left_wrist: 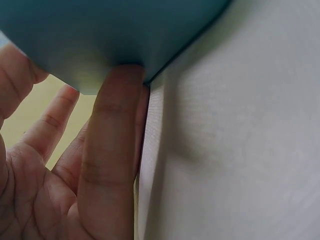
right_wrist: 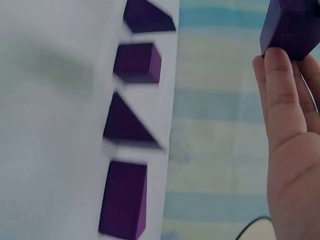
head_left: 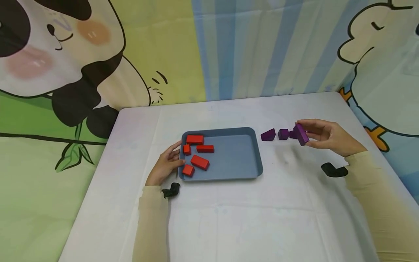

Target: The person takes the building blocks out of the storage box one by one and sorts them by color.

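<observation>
My left hand (head_left: 165, 163) grips the left edge of a blue-grey tray (head_left: 235, 156), thumb at the rim and fingers along the outer wall. From the left wrist view, the fingers (left_wrist: 112, 150) meet the tray's side (left_wrist: 125, 30) close over the white cloth. Several red blocks (head_left: 200, 162) lie in the tray's left half. Right of the tray, my right hand (head_left: 322, 134) pinches a purple block (head_left: 301, 135) between thumb and fingertips, held above the table. Below it, a purple trapezoid block (head_left: 268, 135), a cube (head_left: 283, 134), a triangular block (right_wrist: 125, 125) and a longer block (right_wrist: 124, 200) stand in a row.
White cloth covers the table (head_left: 229, 218). Behind it hangs a backdrop (head_left: 170, 54) with cartoon animals and stripes, which also runs down both sides. A black strap piece (head_left: 334, 170) sticks out at the right wrist, another (head_left: 171, 190) at the left.
</observation>
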{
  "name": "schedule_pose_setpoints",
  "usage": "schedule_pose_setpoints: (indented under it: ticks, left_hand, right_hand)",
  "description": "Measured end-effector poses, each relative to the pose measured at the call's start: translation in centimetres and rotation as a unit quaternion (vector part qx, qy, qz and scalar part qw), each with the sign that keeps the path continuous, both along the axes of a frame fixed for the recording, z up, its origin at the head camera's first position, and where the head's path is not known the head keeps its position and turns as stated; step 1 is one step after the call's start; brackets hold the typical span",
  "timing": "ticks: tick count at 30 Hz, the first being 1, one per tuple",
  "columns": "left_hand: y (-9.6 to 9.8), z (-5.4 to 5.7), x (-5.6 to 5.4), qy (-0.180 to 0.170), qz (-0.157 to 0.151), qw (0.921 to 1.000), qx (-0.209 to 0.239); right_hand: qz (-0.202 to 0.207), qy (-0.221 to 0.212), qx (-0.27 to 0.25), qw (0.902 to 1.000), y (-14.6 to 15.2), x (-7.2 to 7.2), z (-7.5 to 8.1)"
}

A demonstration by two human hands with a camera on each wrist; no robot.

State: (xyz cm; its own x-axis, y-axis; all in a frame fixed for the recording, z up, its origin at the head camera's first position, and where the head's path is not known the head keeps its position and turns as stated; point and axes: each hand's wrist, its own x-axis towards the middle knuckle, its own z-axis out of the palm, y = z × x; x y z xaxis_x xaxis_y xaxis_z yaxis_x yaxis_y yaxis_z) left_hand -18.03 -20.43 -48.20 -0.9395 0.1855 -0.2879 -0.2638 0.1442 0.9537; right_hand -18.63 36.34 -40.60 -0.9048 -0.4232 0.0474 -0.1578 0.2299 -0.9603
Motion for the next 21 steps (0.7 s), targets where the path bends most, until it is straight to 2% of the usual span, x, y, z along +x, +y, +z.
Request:
schedule_pose_setpoints:
  ticks: [6,15,21]
  left_hand:
    - [0.1,0.0,0.0,-0.006,0.001,1.0,-0.001]
    - [0.0,0.2,0.1,-0.007,-0.006,0.9999,-0.007]
    - [0.1,0.1,0.0,-0.006,-0.004,0.9998,-0.018]
  right_hand:
    - [-0.067,-0.01,0.079,0.9946,3.7,0.0,-0.4]
    - [-0.096,-0.042,0.136,0.9853,8.3,-0.5,-1.1]
    - [-0.104,-0.079,0.137,0.982,10.9,-1.1,-2.0]
